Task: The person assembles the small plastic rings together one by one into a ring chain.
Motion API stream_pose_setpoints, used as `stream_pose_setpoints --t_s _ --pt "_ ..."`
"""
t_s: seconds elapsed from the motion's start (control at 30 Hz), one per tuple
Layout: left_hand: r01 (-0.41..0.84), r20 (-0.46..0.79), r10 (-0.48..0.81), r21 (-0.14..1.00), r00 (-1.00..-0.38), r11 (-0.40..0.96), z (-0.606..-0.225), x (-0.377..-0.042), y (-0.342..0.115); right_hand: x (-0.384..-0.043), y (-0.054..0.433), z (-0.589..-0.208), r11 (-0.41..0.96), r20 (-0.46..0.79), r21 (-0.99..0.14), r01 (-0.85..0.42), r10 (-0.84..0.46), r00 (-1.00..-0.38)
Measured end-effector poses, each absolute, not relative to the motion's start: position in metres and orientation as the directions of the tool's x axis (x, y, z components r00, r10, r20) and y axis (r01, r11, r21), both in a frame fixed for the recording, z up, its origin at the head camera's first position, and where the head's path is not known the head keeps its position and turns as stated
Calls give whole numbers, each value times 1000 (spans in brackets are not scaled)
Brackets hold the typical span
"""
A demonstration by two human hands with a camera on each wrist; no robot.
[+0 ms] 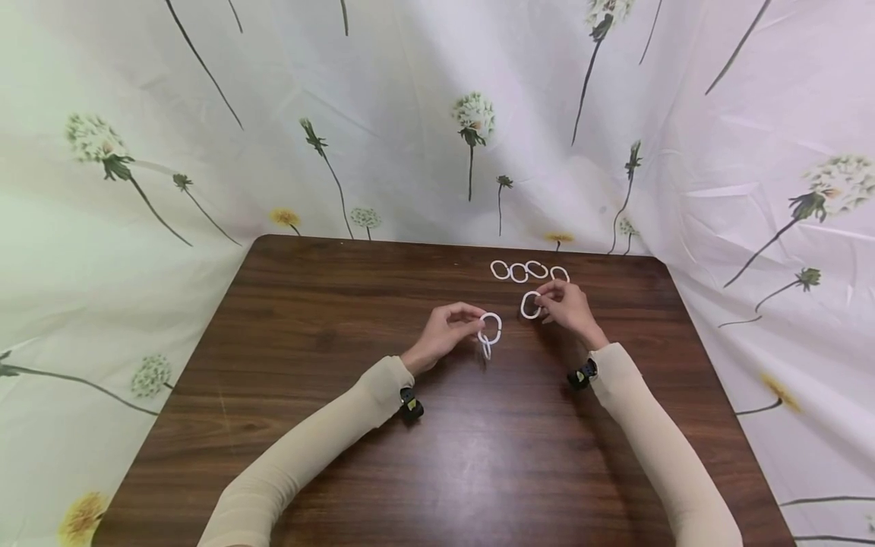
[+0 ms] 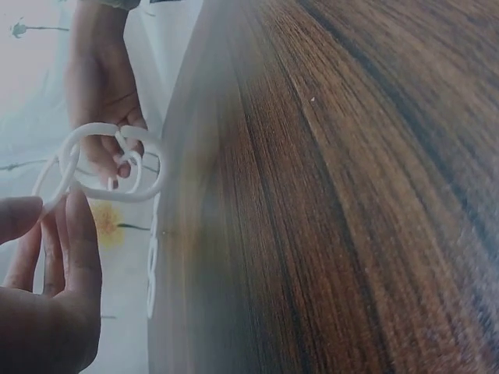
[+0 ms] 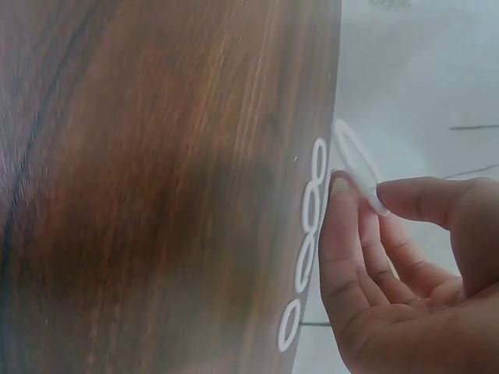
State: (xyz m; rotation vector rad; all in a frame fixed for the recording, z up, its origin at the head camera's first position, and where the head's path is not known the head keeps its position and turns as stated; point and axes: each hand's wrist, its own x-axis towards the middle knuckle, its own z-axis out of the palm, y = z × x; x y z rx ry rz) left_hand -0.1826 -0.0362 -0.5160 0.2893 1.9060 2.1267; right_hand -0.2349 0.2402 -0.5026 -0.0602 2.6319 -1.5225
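Between thumb and fingers, my left hand pinches a white oval ring with a small gap in its side. A second white ring hangs linked through it; both also show in the left wrist view. To the right, my right hand pinches a single white ring by its edge, held above the table and apart from the linked pair. Behind that hand, several more white rings lie in a row on the table, the rightmost one partly behind the fingers.
The brown wood-grain table fills the space under both arms. A white curtain with dandelion prints hangs behind it and along both sides. Each wrist carries a small black camera on a strap.
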Motion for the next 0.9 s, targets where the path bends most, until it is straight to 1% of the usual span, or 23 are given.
stream_pose_setpoints --t_s 0.27,0.5,0.57,0.8,0.9 --pt "-65 -30 302 992 -953 -107 -517 -184 -36 -224 232 -495 436 -66 -900 9 -116 -991" --pt "-54 -19 285 992 -958 -115 -517 -186 -36 -217 229 -489 490 -40 -872 -23 -118 -992" --pt "-55 -20 279 992 -960 -117 -516 -186 -36 -215 229 -488 487 -36 -873 -29 -124 -992" --pt "-60 -26 274 991 -961 -117 -515 -186 -35 -210 228 -483 390 -58 -921 -3 -145 -988" --pt "-64 -29 272 991 -962 -119 -513 -187 -35 -208 227 -479 375 -59 -927 -5 -158 -986"
